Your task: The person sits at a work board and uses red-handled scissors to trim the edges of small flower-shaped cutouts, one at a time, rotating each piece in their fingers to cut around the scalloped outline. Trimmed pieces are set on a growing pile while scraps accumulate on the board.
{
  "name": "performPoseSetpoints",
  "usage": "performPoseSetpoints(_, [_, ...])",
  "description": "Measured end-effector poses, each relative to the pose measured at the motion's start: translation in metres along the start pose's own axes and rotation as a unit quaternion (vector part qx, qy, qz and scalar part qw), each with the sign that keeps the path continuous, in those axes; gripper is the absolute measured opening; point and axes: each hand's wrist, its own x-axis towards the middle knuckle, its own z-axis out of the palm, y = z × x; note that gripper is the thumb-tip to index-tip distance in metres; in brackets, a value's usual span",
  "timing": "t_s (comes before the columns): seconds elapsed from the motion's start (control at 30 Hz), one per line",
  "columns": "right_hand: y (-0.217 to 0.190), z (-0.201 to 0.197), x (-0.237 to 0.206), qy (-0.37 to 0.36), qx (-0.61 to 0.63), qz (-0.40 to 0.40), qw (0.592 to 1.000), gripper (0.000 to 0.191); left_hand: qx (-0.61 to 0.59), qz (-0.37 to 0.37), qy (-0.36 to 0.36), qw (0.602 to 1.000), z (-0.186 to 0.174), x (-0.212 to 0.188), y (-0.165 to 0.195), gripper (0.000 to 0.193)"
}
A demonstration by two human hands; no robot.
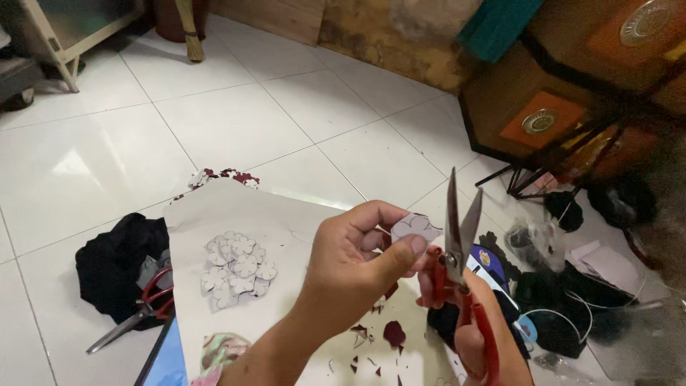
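My left hand pinches a small pale flower-shaped paper cutout between thumb and fingers. My right hand grips red-handled scissors, blades slightly apart and pointing up, right beside the cutout. Below the hands lies a large white sheet on the floor. On it sits a pile of several finished flower cutouts. Dark red paper scraps are scattered near my left forearm.
A second pair of red-handled scissors lies on a black cloth at the left. Dark bags, cords and plastic clutter fill the right. A brown cabinet stands behind them. White floor tiles stretch beyond.
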Motion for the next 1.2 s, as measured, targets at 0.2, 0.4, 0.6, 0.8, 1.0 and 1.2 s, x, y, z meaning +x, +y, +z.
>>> performPoseSetpoints(0.2, [0.025,-0.008,-0.007,-0.033,-0.017,-0.062,0.997,0.099,-0.013,-0.003,0.010,1.000,-0.001,-0.002,0.008,0.020])
performPoseSetpoints(0.4, [0.026,-0.006,-0.014,-0.058,-0.020,-0.095,0.994,0.111,-0.024,0.021,-0.025,0.999,0.000,-0.003,0.015,0.019])
performPoseSetpoints(0.6, [0.027,-0.008,-0.008,-0.103,0.010,-0.107,0.989,0.119,-0.051,0.007,-0.016,0.999,0.002,-0.004,0.016,0.017])
performPoseSetpoints(0.8, [0.047,-0.017,-0.011,-0.041,-0.077,-0.071,0.994,0.077,-0.009,0.013,-0.001,1.000,-0.001,-0.003,0.017,0.016])
performPoseSetpoints(1.0, [0.034,-0.010,0.007,-0.066,-0.036,0.000,0.997,0.044,-0.045,-0.001,-0.001,0.999,-0.001,-0.002,0.020,0.016])
performPoseSetpoints(1.2, [-0.042,0.037,-0.009,-0.056,-0.056,-0.032,0.996,0.065,-0.057,-0.008,-0.004,0.998,-0.001,-0.002,0.020,0.015])
